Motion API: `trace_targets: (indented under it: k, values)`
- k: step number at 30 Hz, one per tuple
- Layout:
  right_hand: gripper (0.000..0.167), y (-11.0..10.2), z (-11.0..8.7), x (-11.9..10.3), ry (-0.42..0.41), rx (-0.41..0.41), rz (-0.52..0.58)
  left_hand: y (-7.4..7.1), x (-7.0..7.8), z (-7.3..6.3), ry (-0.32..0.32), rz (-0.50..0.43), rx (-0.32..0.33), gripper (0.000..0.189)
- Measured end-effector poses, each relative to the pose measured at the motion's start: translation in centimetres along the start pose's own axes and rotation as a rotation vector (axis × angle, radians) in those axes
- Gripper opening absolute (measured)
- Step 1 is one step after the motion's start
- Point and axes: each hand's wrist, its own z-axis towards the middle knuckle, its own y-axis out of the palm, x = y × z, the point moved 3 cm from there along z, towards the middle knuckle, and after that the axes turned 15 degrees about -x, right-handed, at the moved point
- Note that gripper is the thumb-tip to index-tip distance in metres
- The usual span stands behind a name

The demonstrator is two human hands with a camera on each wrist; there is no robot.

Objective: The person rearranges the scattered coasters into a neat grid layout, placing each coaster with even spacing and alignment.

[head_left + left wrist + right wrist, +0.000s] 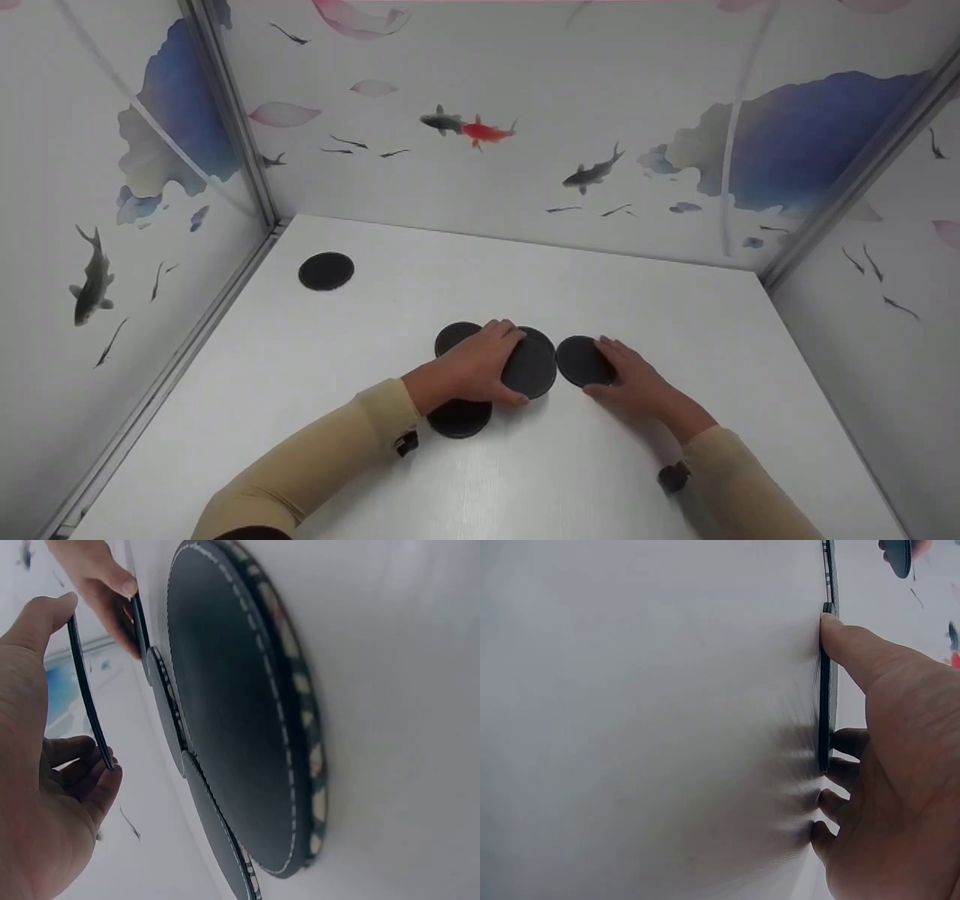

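Observation:
Between thumb and fingertips my left hand (480, 365) pinches a round black coaster (531, 365) by its edges. In the left wrist view this held coaster (90, 690) is raised off the table, above other coasters. My right hand (637, 382) grips another black coaster (583, 361) at its rim, thumb on the near side and fingers on the far side. That coaster (825, 690) lies flat at table level. Below my left wrist sits a coaster (460, 420) with pale stitching and a patterned edge. A further coaster (456, 336) is partly hidden behind the left hand.
A lone black coaster (326, 271) lies toward the table's far left corner. The white table (600, 480) is enclosed by panels printed with fish and petals, including a back wall (510, 195). A metal rail (232, 112) stands at the left corner.

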Motion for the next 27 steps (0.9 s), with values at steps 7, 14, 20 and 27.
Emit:
trace_targets:
  k: [7, 14, 20, 27]
  values:
    - [0.096, 0.0, 0.0, -0.1, -0.005, 0.005, 0.002, 1.0, 0.5, -0.3, 0.010, 0.049, -0.035, 0.111]
    - [0.096, -0.1, -0.3, -0.2, 0.015, 0.002, 0.014, 1.9, 1.0, -0.5, 0.018, 0.103, -0.095, 0.112]
    - [0.097, -0.1, -0.4, -0.2, 0.016, -0.002, 0.006, 2.5, 1.6, -0.6, 0.031, 0.122, -0.128, 0.112]
    - [0.096, -0.1, -0.3, -0.2, 0.010, 0.001, 0.002, 3.2, 2.2, -0.7, 0.039, 0.148, -0.144, 0.110]
